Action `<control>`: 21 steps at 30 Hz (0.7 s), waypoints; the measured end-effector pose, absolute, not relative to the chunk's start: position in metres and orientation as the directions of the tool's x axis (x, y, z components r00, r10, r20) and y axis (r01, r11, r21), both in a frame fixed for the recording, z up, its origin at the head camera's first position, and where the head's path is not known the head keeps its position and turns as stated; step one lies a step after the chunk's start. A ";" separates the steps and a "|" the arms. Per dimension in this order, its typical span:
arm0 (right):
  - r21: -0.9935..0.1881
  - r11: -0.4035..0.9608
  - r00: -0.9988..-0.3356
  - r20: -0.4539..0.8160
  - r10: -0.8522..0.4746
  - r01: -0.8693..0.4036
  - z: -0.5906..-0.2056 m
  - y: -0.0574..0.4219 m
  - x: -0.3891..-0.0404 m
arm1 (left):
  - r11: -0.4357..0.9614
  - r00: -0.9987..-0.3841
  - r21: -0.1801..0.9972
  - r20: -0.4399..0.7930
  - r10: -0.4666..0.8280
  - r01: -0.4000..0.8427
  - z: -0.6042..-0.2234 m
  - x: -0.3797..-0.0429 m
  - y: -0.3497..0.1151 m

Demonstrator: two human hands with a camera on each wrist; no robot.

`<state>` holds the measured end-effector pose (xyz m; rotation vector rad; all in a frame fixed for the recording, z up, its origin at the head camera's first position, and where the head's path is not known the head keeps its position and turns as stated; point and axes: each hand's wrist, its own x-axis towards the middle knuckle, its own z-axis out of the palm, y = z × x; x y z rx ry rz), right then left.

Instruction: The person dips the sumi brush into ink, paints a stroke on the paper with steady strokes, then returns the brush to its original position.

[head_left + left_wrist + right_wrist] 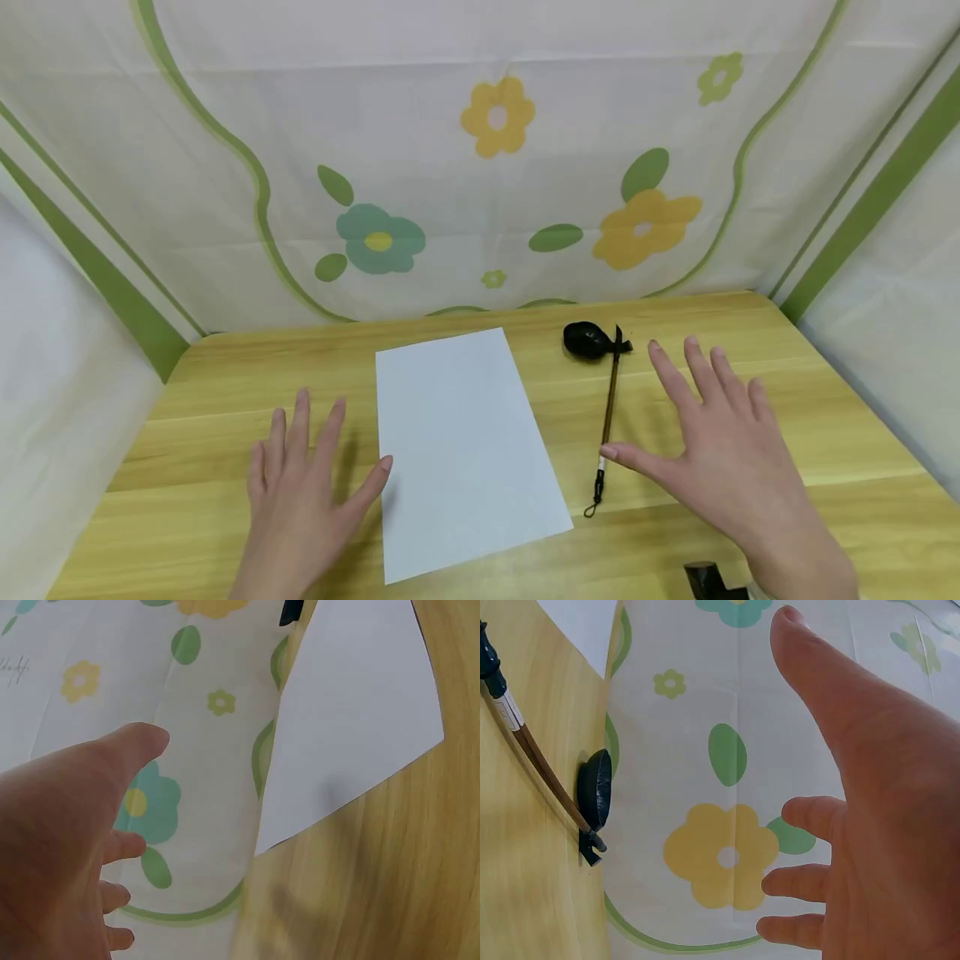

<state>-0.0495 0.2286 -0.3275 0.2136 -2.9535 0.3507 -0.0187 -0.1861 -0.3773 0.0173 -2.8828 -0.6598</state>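
Observation:
A blank white sheet of paper [468,450] lies on the wooden table between the hands. To its right is a writing brush [610,400] with a brown handle, a white label and a cord loop at the near end. The brush's dark tip rests across the narrow end of a shiny black rounded object [587,341]; its kind is unclear. My left hand [300,500], fingers spread, hovers by the paper's left edge. On the other side my right hand [731,458] is held above the table with fingers apart, its thumb near the brush in the head view. Both hands hold nothing.
A white cloth [435,167] with flowers and green bands hangs behind the table [225,400] and along both sides. At the bottom edge, by the right wrist, part of a black device [705,579] shows.

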 end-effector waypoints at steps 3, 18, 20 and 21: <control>-0.239 0.956 -0.976 0.175 -0.128 -0.169 -0.331 0.229 -0.048 | 0.896 -0.981 0.443 0.184 -0.062 0.027 -0.382 -0.015 -0.187; -0.357 0.874 -0.909 0.370 -0.191 -0.329 -0.343 0.240 -0.060 | 0.675 -0.967 0.726 0.243 -0.074 0.131 -0.391 -0.020 -0.174; -0.385 0.846 -0.889 0.412 -0.200 -0.368 -0.346 0.239 -0.063 | 0.601 -0.981 0.794 0.177 -0.086 0.090 -0.390 -0.020 -0.172; -0.412 0.824 -0.881 0.426 -0.204 -0.389 -0.349 0.238 -0.066 | 0.561 -0.986 0.825 0.142 -0.091 0.067 -0.389 -0.020 -0.172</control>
